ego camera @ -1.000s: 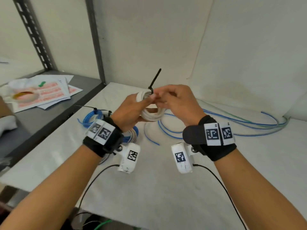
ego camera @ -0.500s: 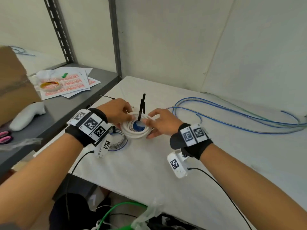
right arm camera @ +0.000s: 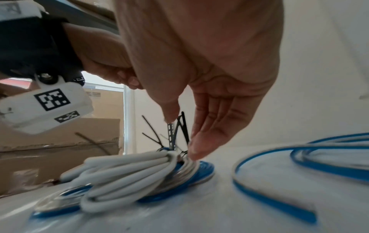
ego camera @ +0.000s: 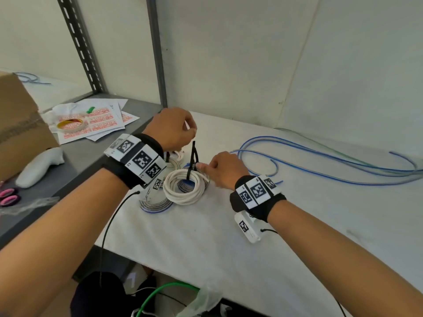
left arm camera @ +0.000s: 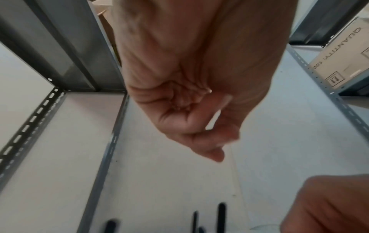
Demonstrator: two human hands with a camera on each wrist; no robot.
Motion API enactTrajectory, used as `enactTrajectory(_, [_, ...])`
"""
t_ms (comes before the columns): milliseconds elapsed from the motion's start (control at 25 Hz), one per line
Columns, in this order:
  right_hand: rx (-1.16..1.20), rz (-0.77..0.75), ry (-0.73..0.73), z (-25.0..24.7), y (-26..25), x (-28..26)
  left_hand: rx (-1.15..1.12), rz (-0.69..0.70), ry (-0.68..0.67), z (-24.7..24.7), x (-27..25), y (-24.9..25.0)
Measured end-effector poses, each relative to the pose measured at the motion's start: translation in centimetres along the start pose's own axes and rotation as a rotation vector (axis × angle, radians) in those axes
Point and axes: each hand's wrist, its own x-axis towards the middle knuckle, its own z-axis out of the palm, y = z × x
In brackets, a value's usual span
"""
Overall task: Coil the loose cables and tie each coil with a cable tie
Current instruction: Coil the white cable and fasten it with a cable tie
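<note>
— Changed since half a second back?

— Lifted the left hand (ego camera: pixel 171 129) off the white coil (ego camera: pixel 185 189); had rested on the coil's left rim then. Hangs above it now, near the shelf post, fingers curled in on nothing (confirmed by the left wrist view). Shows the right hand (ego camera: pixel 223 169) in much the same spot, at the coil's far rim.

— And against a full second ago?

— Held the coil up in the air between both hands then. Lies on the white table (ego camera: pixel 229 248) now, propped partly on the blue-and-grey coils (ego camera: pixel 155 204) just beside it.

— Grip of the right hand?

— None to speak of. Keeps the fingers (right arm camera: pixel 201 141) straight, tips touching the coil right by the black cable tie (ego camera: pixel 193 156), thumb poised above. Leaves the tie looped round the coil, tail standing upright.

— Other cable?

— Seen trailing loose across the table to the right: blue cables (ego camera: pixel 320 165), well apart from the coils.

— Containers?

— Only a cardboard box (ego camera: pixel 16 120) on the grey shelf (ego camera: pixel 91 156) at left, taped along the top. Cannot tell what is inside.
</note>
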Motion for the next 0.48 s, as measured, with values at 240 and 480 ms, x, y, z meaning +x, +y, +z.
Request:
enactTrajectory(240, [-0.100, 0.140, 0.157, -5.3, 7.8, 1.1, -0.083, 0.212, -0.043, 5.1, 4.8, 6.4])
enactTrajectory(480, [-0.273, 0.346, 0.172, -7.3, 16.5, 0.5, 0.143, 0.186, -0.309, 14.5, 8.9, 8.2])
